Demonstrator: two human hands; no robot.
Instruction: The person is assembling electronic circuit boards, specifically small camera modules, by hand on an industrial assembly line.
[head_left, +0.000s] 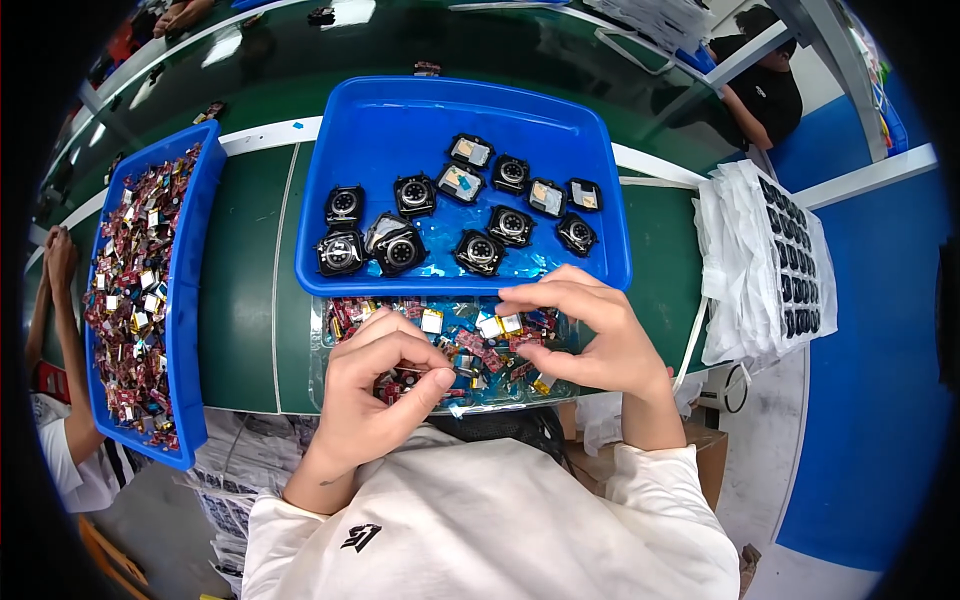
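Blue tray [380, 120] of black watch cases, two hands working just below it

Below the tray's near rim, a clear shallow tray [318, 370] of small red and yellow parts is half hidden by the left hand [372, 400] and right hand [600, 340]. Both hands curl with pinched fingertips; what they grip is too small to tell. Bare green belt [245, 290] lies left of the blue tray, before a second blue bin [185, 330]
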